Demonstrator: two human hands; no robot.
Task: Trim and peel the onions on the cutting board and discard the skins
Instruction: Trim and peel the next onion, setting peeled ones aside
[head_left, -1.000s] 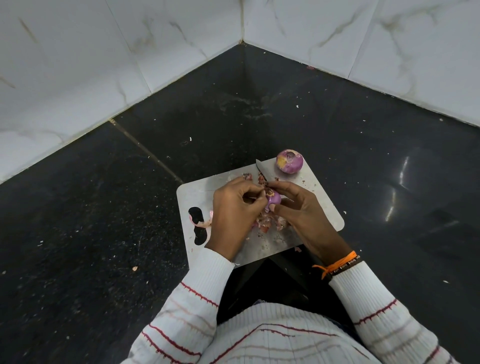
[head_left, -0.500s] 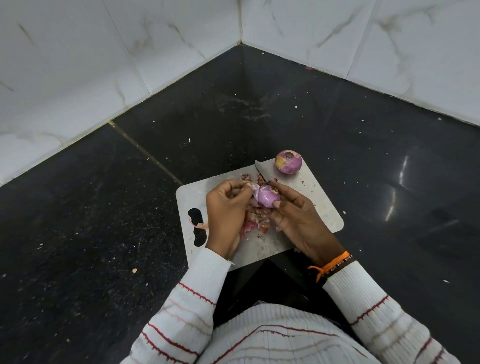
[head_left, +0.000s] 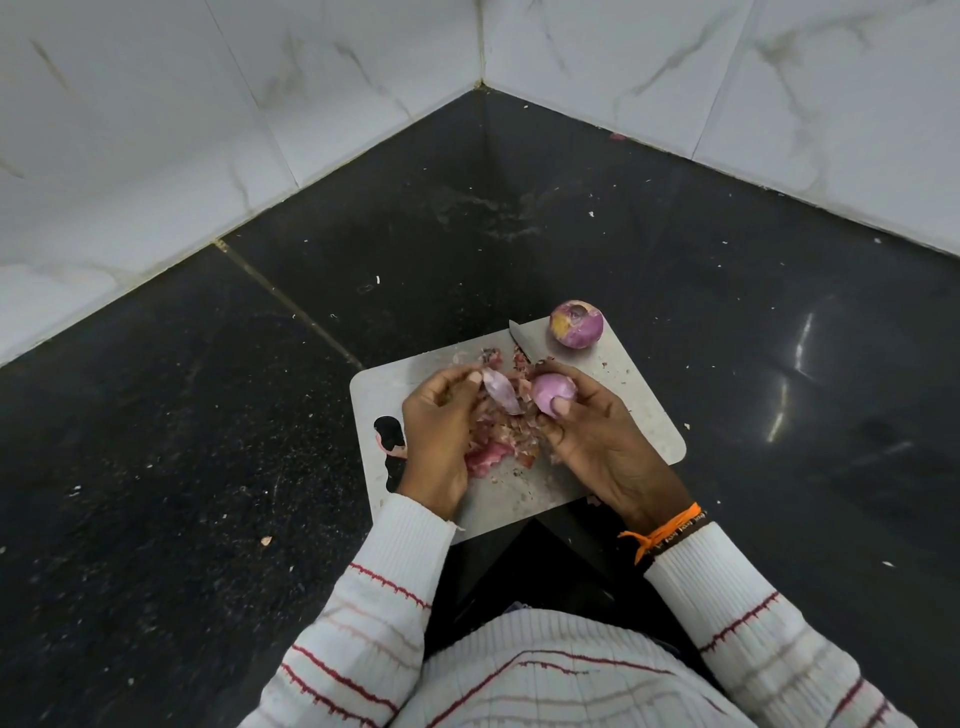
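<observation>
A grey cutting board (head_left: 639, 415) lies on the black counter in front of me. My right hand (head_left: 597, 441) grips a small purple onion (head_left: 553, 392) above the board's middle. My left hand (head_left: 441, 431) pinches a curved strip of onion skin (head_left: 501, 392) that hangs just left of that onion. A heap of pink skins and trimmings (head_left: 498, 441) lies on the board under my hands. A second purple onion (head_left: 576, 325) sits at the board's far corner. A knife blade tip (head_left: 519, 340) shows beyond my fingers; its handle is hidden.
The black stone counter (head_left: 208, 467) meets white marbled wall tiles (head_left: 260, 104) in a corner ahead. Small skin scraps dot the counter. A dark handle hole (head_left: 389, 452) is at the board's left end. My striped white sleeves fill the bottom.
My hands have drawn apart: the left hand has pulled a strip of skin off the onion to the left, and the onion in the right hand shows more of its bare surface.
</observation>
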